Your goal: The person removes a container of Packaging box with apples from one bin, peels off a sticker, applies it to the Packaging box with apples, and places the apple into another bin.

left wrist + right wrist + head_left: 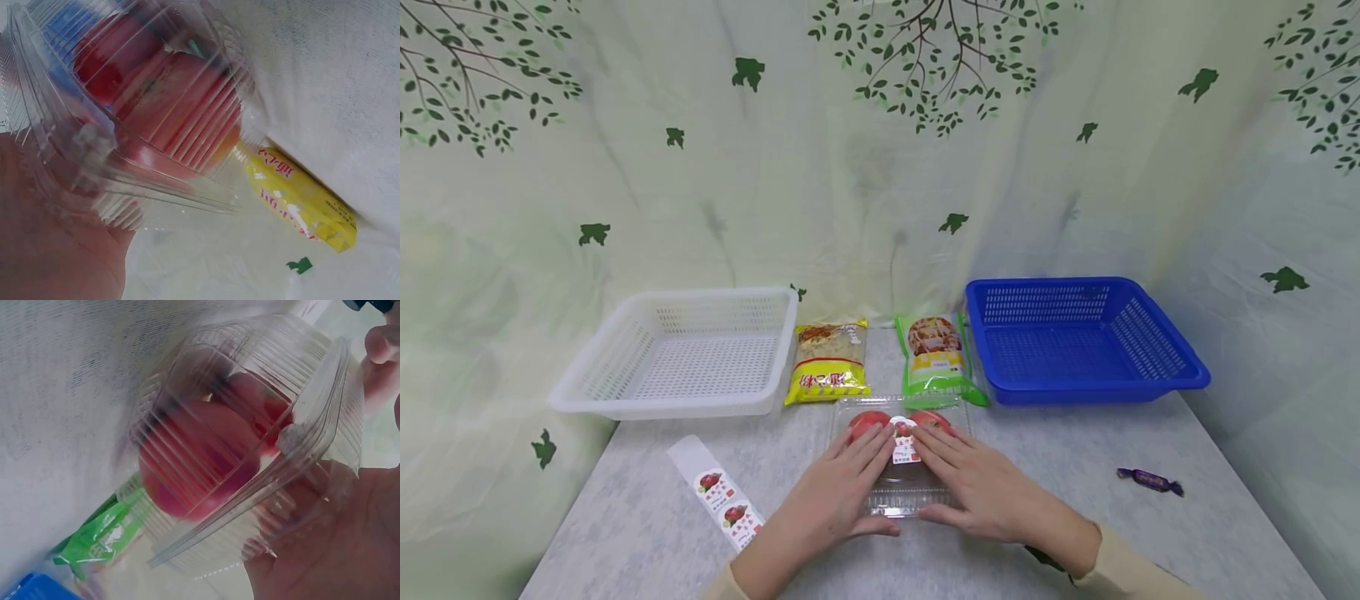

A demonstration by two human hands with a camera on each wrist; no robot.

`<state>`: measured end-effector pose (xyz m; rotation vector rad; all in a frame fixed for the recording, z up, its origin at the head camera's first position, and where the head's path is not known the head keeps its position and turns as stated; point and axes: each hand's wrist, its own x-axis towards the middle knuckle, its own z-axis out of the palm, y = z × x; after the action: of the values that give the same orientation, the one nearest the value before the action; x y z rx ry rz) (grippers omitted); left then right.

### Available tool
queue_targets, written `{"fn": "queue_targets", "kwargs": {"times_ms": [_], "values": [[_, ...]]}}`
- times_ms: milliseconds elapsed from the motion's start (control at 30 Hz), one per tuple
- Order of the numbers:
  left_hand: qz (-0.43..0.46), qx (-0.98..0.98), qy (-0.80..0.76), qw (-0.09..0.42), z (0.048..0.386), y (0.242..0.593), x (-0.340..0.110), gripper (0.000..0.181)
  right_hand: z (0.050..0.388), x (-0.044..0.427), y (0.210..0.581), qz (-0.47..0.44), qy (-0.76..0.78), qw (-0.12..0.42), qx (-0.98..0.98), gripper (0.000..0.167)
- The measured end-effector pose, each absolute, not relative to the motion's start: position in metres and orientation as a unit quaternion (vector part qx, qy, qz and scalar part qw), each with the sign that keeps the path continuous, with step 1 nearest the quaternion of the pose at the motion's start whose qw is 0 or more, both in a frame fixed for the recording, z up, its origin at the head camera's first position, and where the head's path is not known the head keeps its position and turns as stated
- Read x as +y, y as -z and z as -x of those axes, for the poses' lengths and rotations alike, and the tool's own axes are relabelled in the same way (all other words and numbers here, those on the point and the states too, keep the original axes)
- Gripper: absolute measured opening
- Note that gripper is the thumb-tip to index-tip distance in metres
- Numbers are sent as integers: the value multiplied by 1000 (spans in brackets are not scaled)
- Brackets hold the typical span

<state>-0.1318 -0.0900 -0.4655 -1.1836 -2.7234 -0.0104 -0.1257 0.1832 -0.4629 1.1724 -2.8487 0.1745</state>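
Observation:
A clear plastic clamshell box (901,502) stands closed on the table, with large round red fruits (197,456) inside; their exact kind is unclear through the ridged plastic. On its lid sits a white sticker (906,450) printed with red fruit. My left hand (842,483) lies flat over the lid's left part, fingertips at the sticker's left edge. From the other side, my right hand (985,487) rests on the lid with straight fingers touching the sticker's right edge. Both thumbs extend near the box's front edge.
A strip of stickers (718,496) lies left of the box. Behind stand a white basket (662,407), a yellow food bag (829,375), a green food bag (936,346) and a blue basket (1075,393). A purple wrapped candy (1150,481) lies at the right.

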Motion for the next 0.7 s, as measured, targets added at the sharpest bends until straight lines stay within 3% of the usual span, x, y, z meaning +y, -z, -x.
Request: {"fn": "queue_targets", "kwargs": {"times_ms": [367,700], "values": [[409,-908,15,93,125,460,-89,110,125,184,461,-383,-73,27,-920,86],[424,-903,26,57,119,459,-84,106,120,179,461,-396,-62,3,-916,86]]}}
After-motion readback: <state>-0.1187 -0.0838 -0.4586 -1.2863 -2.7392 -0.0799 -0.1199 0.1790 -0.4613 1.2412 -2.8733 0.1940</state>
